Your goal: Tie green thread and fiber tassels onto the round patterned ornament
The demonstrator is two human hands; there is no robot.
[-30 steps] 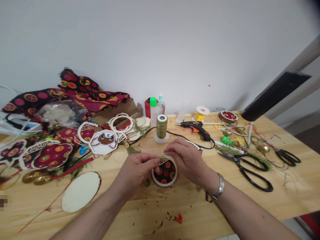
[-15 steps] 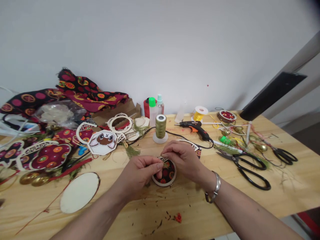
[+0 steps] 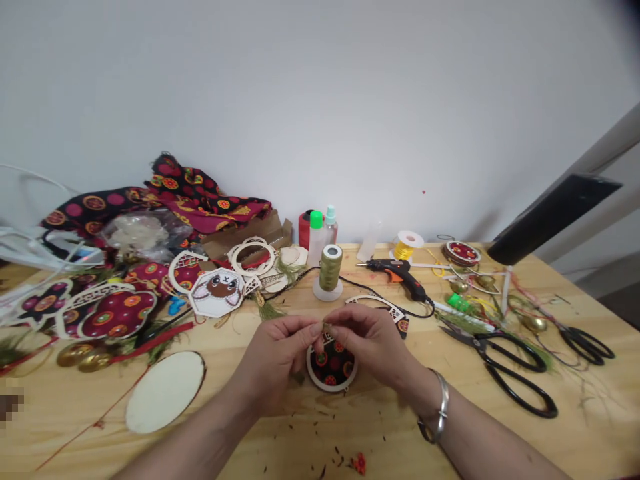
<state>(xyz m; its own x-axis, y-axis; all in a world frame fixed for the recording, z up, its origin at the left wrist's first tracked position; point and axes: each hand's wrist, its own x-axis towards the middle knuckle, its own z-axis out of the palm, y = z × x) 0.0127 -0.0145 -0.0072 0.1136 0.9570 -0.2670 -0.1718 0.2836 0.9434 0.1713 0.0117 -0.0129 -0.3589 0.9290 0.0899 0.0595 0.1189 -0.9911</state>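
Note:
My left hand (image 3: 278, 355) and my right hand (image 3: 369, 342) meet fingertip to fingertip over a small round ornament (image 3: 333, 368) with a pale wooden rim and dark fabric dotted red and orange. Both hands are pinched closed on a thin olive thread or tassel bit at the ornament's top edge. The ornament lies on the wooden table (image 3: 500, 413), partly hidden by my fingers. A silver bracelet (image 3: 439, 412) sits on my right wrist. An olive thread spool (image 3: 329, 269) stands just beyond my hands.
Black hot glue gun (image 3: 399, 272) and yellow cord spool (image 3: 406, 245) lie behind. Large black scissors (image 3: 510, 365) and smaller scissors (image 3: 583, 339) lie right. Patterned ornaments (image 3: 110, 312), an octagonal animal piece (image 3: 217, 292), fabric (image 3: 200, 200) and a pale oval board (image 3: 164, 391) crowd the left. Glue bottles (image 3: 320, 230) stand by the wall.
The view has tilted so everything sits lower in frame. My fingertips have drawn closer together above the ornament, still pinching the thread.

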